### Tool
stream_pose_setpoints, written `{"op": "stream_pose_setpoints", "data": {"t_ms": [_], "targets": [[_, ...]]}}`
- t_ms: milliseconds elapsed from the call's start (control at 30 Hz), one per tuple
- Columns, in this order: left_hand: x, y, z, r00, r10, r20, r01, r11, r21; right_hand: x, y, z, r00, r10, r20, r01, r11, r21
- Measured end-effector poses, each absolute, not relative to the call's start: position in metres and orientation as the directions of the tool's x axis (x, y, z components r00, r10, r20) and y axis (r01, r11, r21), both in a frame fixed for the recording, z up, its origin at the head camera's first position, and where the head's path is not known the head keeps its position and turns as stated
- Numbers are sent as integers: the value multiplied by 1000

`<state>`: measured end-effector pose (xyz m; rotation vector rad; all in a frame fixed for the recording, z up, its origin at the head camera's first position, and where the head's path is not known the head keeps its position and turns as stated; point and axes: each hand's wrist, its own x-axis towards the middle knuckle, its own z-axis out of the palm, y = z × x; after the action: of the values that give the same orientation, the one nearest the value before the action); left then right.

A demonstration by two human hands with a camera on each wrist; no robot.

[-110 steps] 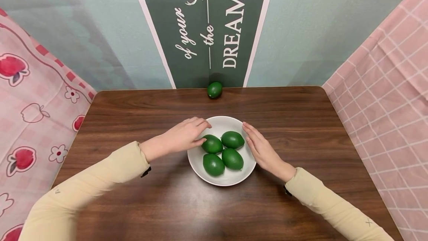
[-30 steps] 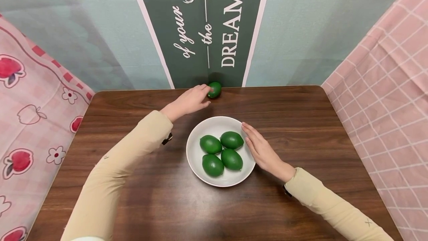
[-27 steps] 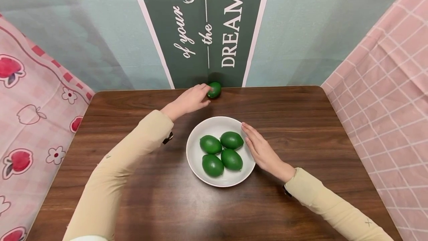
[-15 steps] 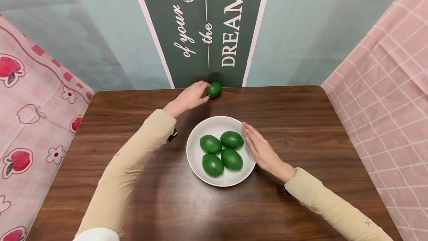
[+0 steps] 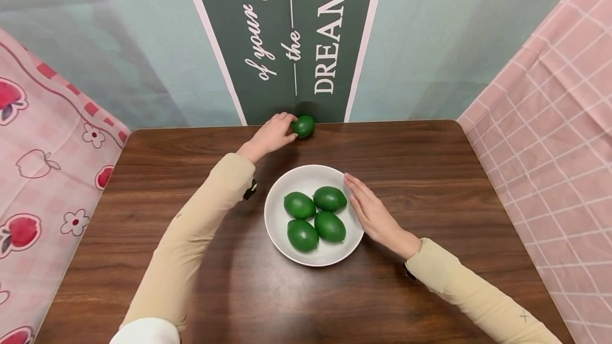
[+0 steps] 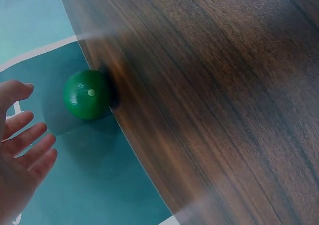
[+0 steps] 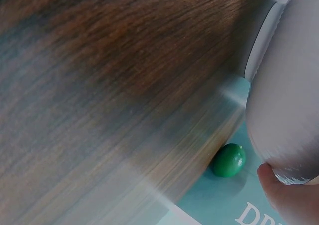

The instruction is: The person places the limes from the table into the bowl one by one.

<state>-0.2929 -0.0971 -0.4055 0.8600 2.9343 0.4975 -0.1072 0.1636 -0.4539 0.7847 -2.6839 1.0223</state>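
One lime (image 5: 303, 127) sits at the table's back edge, up against the dark green panel. My left hand (image 5: 272, 136) is at its left side, fingertips and thumb beside the fruit. In the left wrist view the left hand (image 6: 22, 145) has loosely bent, spread fingers, and a gap shows between them and the lime (image 6: 87, 95). My right hand (image 5: 375, 214) rests with straight fingers along the right side of a white bowl (image 5: 277, 227). Several limes (image 5: 302, 235) lie inside the bowl. In the right wrist view the right thumb (image 7: 271, 182) touches the bowl's wall (image 7: 284, 100).
The brown wooden table (image 5: 306, 307) ends at a blue-green backdrop (image 5: 416, 41) with a dark lettered panel (image 5: 287, 68). Pink patterned cloth (image 5: 48, 147) hangs at the left, and pink grid cloth (image 5: 550, 121) at the right.
The left hand has left the bowl's left side and gone back to the lime at the table edge; its fingers have shifted slightly leftward lately. The right hand stays at the bowl.
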Motion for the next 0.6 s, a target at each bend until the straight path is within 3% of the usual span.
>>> {"op": "stream_pose_setpoints", "data": {"t_ms": [600], "targets": [[-312,-94,-414,-862,506,42,495,820,287,-108,164,-452,-851,-416,321,-524,622,-582]]}}
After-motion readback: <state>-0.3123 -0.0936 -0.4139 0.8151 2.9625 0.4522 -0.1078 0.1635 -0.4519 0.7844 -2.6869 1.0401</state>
